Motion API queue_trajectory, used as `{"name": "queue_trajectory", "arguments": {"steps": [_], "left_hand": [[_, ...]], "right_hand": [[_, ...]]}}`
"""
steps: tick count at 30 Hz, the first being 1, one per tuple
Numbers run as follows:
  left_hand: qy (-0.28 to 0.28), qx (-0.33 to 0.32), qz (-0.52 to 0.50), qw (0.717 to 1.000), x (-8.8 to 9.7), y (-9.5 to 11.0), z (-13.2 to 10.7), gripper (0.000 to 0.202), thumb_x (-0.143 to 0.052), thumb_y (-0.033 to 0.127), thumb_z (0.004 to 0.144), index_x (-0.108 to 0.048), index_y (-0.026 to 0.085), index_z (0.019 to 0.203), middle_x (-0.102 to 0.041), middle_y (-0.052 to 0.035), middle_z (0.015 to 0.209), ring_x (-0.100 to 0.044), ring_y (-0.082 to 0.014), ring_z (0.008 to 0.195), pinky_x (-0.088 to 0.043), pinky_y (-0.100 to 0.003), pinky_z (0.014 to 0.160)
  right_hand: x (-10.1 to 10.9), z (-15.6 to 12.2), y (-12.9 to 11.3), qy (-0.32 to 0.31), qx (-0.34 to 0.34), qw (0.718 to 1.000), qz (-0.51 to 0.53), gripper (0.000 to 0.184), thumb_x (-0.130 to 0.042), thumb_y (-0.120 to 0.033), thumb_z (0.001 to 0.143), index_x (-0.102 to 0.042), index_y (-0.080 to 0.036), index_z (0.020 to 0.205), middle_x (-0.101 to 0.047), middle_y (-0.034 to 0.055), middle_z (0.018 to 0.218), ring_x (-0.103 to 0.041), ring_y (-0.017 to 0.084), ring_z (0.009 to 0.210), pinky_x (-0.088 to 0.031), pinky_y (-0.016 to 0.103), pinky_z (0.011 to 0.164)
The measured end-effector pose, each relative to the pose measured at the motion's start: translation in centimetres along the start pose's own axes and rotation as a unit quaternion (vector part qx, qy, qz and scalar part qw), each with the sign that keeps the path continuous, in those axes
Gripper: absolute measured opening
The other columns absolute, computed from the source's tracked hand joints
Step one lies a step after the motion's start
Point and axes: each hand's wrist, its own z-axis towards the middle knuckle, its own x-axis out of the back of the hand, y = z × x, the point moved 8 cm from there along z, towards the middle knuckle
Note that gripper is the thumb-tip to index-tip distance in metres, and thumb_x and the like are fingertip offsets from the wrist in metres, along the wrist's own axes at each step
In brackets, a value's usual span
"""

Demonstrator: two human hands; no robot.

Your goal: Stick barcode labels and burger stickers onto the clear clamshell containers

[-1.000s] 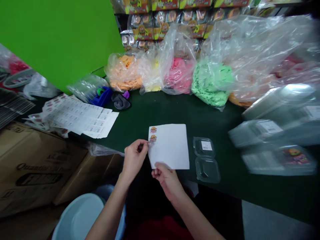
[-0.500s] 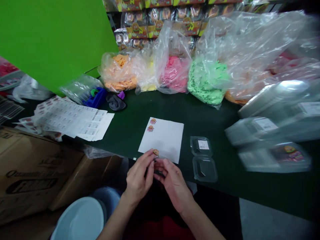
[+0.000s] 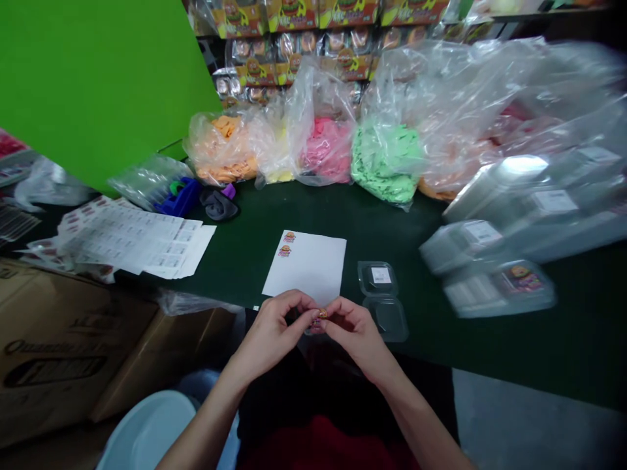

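My left hand (image 3: 284,326) and my right hand (image 3: 353,331) meet at the table's front edge. Between their thumbs and fingertips they pinch a small burger-logo sticker (image 3: 317,321), one side in each hand. Just beyond lies a white sticker sheet (image 3: 308,264), with two burger stickers along its left side. To the right of my hands a clear plastic clamshell box (image 3: 385,303) lies open and flat, a white barcode label (image 3: 381,275) on its far half.
Stacked clear clamshells (image 3: 494,281) stand at the right. Bags of coloured pieces (image 3: 386,160) line the back. Label sheets (image 3: 147,238), a blue tape dispenser (image 3: 179,197) and a grey cloth-like item (image 3: 219,203) sit left. Cardboard boxes (image 3: 53,339) and a pale basin (image 3: 149,427) are below.
The sticker has come from the sheet's front edge to between both hands, nearer my body. My hands now pinch it from both sides. The view has shifted slightly right.
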Motion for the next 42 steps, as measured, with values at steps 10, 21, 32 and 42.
{"name": "queue_trajectory", "arguments": {"steps": [10, 21, 32, 42], "left_hand": [[0.150, -0.048, -0.020, 0.987, -0.6, 1.1, 1.5, 0.014, -0.070, 0.029, 0.097, -0.077, 0.021, 0.087, -0.074, -0.0036, 0.090, -0.067, -0.0176, 0.082, -0.053, -0.028, 0.074], [0.094, 0.046, -0.173, 0.979, -8.4, -0.7, 4.9, 0.021, -0.074, 0.038, 0.092, -0.081, 0.018, 0.095, -0.082, -0.0055, 0.089, -0.072, -0.0176, 0.078, -0.060, -0.030, 0.077], [0.053, 0.099, -0.212, 0.971, -12.5, -1.0, 5.1, 0.085, -0.080, 0.033, 0.087, -0.043, 0.019, 0.162, -0.072, 0.0031, 0.079, -0.067, -0.0129, 0.074, -0.054, -0.027, 0.080], [0.042, 0.092, -0.144, 0.984, -13.5, -1.7, 5.1, 0.080, -0.076, 0.034, 0.089, -0.043, 0.019, 0.161, -0.071, 0.0026, 0.080, -0.067, -0.0153, 0.075, -0.055, -0.031, 0.080]], "right_hand": [[7.5, -3.8, -0.8, 0.176, 0.096, 0.978, -0.058, 0.038, -0.080, -0.039, 0.090, -0.074, -0.025, 0.125, -0.082, 0.0069, 0.108, -0.077, 0.022, 0.082, -0.061, 0.042, 0.086], [13.0, -6.6, -1.5, 0.236, 0.232, 0.854, -0.401, 0.037, -0.070, -0.034, 0.098, -0.074, -0.033, 0.135, -0.070, 0.0092, 0.144, -0.057, 0.034, 0.136, -0.041, 0.063, 0.117], [17.2, -7.8, -1.6, 0.313, 0.211, 0.895, -0.238, 0.022, -0.064, -0.034, 0.103, -0.078, -0.025, 0.117, -0.074, 0.0098, 0.122, -0.067, 0.026, 0.120, -0.051, 0.048, 0.108], [15.0, -7.5, -2.1, 0.292, 0.229, 0.894, -0.252, 0.020, -0.064, -0.030, 0.101, -0.079, -0.027, 0.114, -0.073, 0.0088, 0.122, -0.068, 0.027, 0.121, -0.053, 0.049, 0.107]]}}
